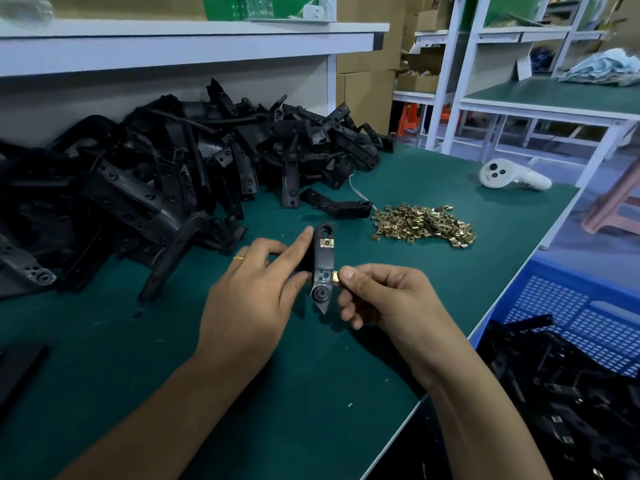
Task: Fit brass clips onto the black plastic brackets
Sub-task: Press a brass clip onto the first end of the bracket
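— Hands?
— Two. The left hand point(254, 289) grips one black bracket point(323, 268) above the green desk point(138, 358); one brass clip point(327, 242) sits fitted on it. The right hand point(375, 296) pinches a second clip point(335, 276) against its edge.
— Containers?
— One blue crate point(571, 306), near right, holding clipped brackets point(561, 403).

You are sitting in a factory assembly workshop: a green-matted workbench point(450, 188) is carrying a heap of black plastic brackets point(166, 174) and a pile of brass clips point(424, 223), with white shelving racks point(519, 64) and stacked cardboard boxes point(363, 81) standing behind.
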Tool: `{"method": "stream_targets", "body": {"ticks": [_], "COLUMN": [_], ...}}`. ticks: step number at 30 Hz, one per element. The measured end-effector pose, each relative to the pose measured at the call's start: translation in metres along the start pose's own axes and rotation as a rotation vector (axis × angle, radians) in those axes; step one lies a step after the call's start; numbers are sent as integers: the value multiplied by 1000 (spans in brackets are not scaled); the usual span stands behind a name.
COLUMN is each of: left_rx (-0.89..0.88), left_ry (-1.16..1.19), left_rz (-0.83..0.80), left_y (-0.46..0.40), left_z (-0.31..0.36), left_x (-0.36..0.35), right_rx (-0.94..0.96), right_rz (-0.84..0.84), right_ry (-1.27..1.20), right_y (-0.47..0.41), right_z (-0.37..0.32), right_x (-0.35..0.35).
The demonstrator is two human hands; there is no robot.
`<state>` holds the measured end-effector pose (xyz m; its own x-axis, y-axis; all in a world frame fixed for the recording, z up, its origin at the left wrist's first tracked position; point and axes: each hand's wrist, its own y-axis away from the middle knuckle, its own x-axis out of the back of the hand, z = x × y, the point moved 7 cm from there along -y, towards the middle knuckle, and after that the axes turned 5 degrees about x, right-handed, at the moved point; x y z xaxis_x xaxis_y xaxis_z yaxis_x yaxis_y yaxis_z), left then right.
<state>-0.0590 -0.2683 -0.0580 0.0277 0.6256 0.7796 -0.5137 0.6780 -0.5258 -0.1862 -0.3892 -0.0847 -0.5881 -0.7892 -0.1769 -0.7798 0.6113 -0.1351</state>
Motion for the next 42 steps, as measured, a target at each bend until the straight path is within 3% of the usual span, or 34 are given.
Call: {"method": "stream_targets", "body": {"ticks": [12, 22, 27, 32, 37, 39, 42], "left_rx": [-49, -273, -222, -120, -112, -6, 207], "left_ry": [2, 133, 114, 33, -15, 52, 176], "left_rz": [-21, -51, -2, 10, -11, 55, 178], "left_y": [1, 11, 7, 5, 1, -1, -6], "left_z": [4, 31, 22, 21, 19, 7, -20], "left_x": [-2, -2, 0, -2, -6, 0, 9], "right_rx": [-34, -57, 21, 94, 124, 154, 238], "right_rz": [-66, -227, -62, -74, 64, 220, 429], "right_ry": [27, -135, -84, -115, 20, -129, -693], "right_y": [4, 10, 1, 1, 0, 0, 7], "right_z": [-4, -3, 1, -3, -6, -11, -17], "right_x": [-1, -11, -11, -11, 8, 29, 61]}}
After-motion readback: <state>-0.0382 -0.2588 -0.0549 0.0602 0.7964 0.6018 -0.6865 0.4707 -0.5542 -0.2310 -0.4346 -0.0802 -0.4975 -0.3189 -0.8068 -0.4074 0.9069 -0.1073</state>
